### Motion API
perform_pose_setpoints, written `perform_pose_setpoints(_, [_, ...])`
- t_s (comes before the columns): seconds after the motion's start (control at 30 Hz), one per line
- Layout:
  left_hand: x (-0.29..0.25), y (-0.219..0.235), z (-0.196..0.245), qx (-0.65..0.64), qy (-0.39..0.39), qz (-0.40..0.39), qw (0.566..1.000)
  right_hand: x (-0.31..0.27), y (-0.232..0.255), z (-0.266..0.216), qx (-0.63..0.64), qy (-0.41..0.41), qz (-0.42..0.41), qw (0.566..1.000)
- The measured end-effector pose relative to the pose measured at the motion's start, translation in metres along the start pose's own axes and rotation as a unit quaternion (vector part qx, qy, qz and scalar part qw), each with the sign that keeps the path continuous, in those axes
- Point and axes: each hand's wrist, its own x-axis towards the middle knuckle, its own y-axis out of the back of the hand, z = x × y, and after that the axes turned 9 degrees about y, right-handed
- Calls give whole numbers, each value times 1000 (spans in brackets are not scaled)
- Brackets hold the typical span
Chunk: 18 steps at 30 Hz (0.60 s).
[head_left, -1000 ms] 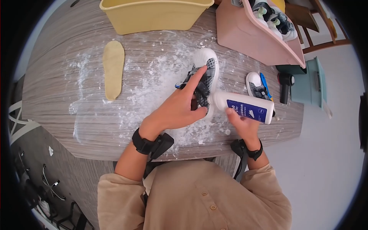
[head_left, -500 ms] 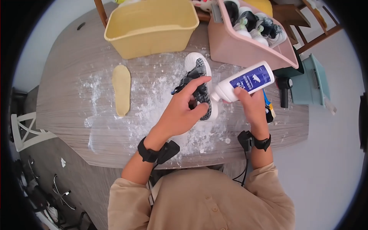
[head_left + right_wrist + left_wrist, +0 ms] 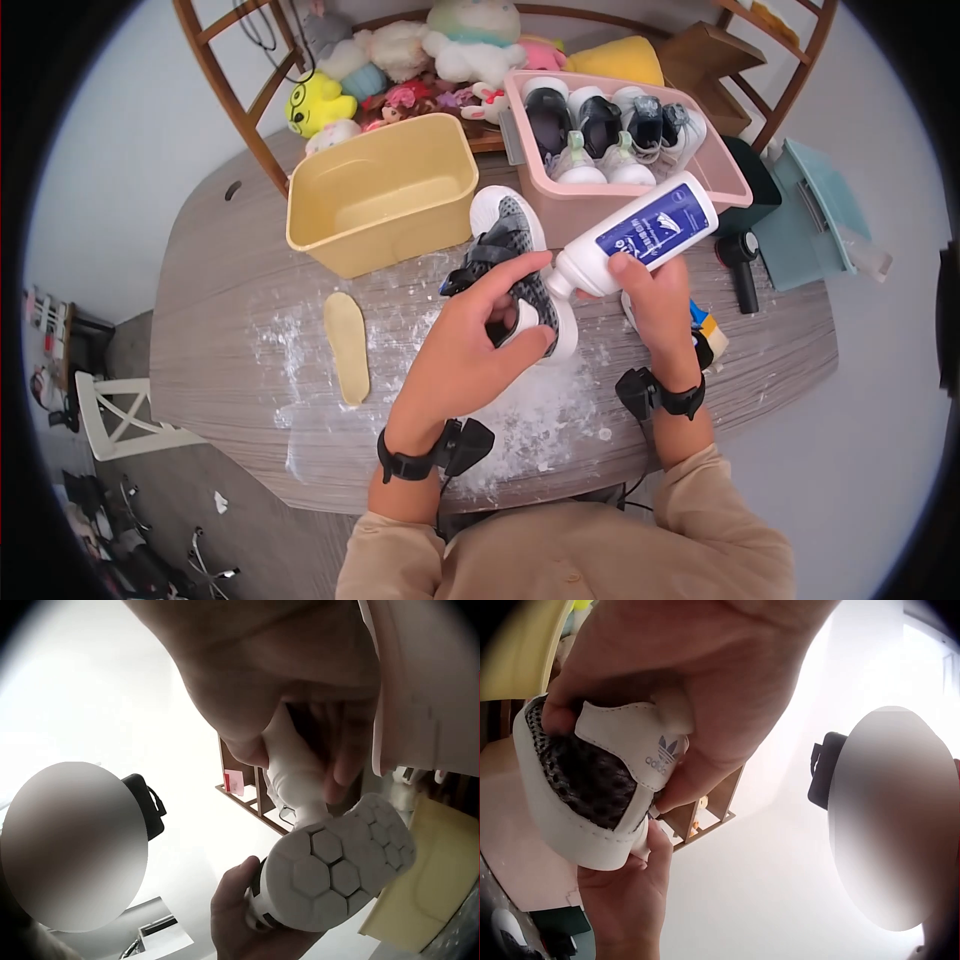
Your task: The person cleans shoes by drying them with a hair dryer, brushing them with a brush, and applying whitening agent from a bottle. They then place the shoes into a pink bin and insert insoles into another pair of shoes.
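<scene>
Lower in the head view than in the earlier frame sit the pink bin and the yellow bin, while the shoe has shifted nearer them, held up off the table with its sole exposed. Left hand pinches the upper and heel between fingers and thumb, seemingly to steady the shoe yet leave its edge free. Round the bottle curls the right hand, thumb by the label, apparently tilting it so the neck meets the shoe's side.
</scene>
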Motion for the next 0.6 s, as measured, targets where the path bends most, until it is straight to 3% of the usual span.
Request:
perform_pose_setpoints(0.1, [0,-6,-2,-101,-4,-1,995,-4,-4,-6,3,-17,-1,1000])
perform_pose_setpoints(0.3, [-6,0,4,-136,30,-51,989,-3,-6,-15,32,-39,-12,999])
perform_pose_setpoints(0.6, [-3,1,-9,-132,45,-35,990,-4,-7,-8,26,-48,-45,997])
